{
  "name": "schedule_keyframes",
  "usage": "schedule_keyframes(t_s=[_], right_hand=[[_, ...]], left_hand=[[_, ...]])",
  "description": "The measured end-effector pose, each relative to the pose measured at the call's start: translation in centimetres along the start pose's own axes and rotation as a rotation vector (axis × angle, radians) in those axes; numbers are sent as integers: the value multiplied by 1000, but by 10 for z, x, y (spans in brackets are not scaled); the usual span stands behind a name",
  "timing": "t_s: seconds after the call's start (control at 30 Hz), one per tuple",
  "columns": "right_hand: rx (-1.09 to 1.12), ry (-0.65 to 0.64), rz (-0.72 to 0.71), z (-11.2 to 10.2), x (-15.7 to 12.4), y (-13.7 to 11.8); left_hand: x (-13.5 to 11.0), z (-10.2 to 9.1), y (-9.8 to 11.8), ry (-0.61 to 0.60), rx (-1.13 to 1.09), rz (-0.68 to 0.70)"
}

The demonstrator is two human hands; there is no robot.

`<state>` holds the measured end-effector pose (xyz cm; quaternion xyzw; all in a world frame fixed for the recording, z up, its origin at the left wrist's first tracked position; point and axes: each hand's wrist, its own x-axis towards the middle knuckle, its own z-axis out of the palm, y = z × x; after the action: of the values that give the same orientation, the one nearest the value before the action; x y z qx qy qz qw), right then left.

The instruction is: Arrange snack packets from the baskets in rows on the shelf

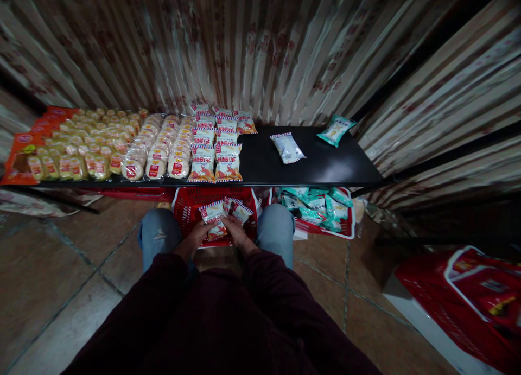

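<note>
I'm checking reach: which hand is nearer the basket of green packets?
Right. The right hand is left of that basket, across the right knee; the left hand is farther left.

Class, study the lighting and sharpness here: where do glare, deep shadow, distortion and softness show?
Head view: dim overall; a pale sheen on the black tabletop, right of centre; a bright patch on the floor tiles, lower left; detail lost in the dark sleeves; curtain folds fanning outward, likely wide-angle stretch; red packaging at right looks soft.
</note>
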<state>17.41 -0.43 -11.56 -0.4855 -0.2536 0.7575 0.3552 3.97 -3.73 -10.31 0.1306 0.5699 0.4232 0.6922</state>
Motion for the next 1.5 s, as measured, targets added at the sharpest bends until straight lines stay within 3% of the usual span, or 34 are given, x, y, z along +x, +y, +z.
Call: schedule_keyframes(t_s=[0.5,0.9,1.5], right_hand=[[49,252,4,-1,6,1],[-25,95,154,4,-10,-10],[17,154,106,1,-1,-2]], left_hand=[[1,2,3,-30,-61,-8],[7,0,3,49,-141,80],[4,6,5,43,-161,116]])
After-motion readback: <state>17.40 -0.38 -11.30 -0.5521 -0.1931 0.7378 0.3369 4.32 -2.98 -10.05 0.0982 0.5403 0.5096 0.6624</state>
